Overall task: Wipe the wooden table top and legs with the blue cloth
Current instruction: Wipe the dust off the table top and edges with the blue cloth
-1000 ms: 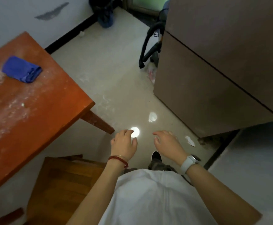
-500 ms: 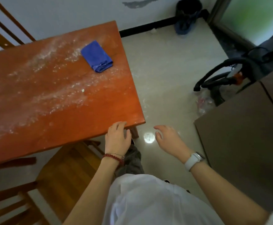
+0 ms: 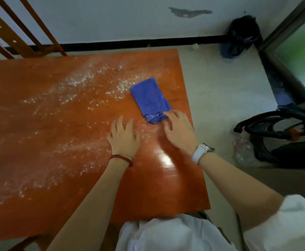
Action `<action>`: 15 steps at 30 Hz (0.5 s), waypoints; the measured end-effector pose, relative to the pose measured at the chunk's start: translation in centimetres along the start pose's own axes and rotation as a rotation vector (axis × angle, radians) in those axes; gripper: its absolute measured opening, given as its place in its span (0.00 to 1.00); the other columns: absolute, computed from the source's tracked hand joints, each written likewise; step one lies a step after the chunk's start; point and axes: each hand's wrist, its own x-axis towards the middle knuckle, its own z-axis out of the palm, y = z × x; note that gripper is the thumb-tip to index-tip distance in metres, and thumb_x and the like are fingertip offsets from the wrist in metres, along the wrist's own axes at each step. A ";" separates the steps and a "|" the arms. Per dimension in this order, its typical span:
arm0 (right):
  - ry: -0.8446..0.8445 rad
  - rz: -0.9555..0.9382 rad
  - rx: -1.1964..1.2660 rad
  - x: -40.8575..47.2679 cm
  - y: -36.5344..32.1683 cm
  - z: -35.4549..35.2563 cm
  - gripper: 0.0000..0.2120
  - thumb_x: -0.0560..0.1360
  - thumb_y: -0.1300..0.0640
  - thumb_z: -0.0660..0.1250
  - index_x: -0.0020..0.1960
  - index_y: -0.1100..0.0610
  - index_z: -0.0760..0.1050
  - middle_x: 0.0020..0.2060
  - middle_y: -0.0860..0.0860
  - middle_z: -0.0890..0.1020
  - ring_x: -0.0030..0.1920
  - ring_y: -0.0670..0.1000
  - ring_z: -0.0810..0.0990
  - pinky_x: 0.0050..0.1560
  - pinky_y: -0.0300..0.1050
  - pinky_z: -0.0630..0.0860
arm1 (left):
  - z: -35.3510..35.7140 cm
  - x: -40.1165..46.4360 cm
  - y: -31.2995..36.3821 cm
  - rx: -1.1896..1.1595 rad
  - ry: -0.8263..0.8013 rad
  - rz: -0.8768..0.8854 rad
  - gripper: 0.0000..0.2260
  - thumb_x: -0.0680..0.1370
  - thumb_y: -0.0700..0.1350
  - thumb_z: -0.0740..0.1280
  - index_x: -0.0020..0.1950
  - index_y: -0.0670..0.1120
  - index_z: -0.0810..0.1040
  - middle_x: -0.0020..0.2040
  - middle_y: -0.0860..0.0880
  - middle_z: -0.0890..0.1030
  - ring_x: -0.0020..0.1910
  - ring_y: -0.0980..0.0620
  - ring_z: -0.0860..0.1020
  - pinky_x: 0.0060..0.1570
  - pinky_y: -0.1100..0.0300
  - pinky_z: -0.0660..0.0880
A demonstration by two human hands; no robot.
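Now folded blue cloth (image 3: 150,100) on dusty table (image 3: 57,142); right hand (image 3: 179,130) fingertips touching it, left hand (image 3: 123,136) spread flat.

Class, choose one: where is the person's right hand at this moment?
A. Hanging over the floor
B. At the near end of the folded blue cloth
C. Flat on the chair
B: the right hand touches the blue cloth's near end on the table.

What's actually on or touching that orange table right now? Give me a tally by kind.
Blue cloth: 1, folded, lying on the wooden table top
Hands: 2, the left hand flat on the wood, the right hand touching the cloth's near end
Patches of white powder: scattered, too many to count
Total: 3 countable things
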 end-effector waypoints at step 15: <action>0.011 -0.092 -0.170 10.3 -1.6 6.0 0.26 0.74 0.62 0.63 0.71 0.60 0.63 0.68 0.63 0.66 0.68 0.66 0.63 0.68 0.59 0.62 | 2.1 5.0 -4.1 0.087 -0.061 -0.052 0.23 0.78 0.55 0.54 0.73 0.59 0.55 0.76 0.52 0.50 0.75 0.48 0.45 0.69 0.42 0.47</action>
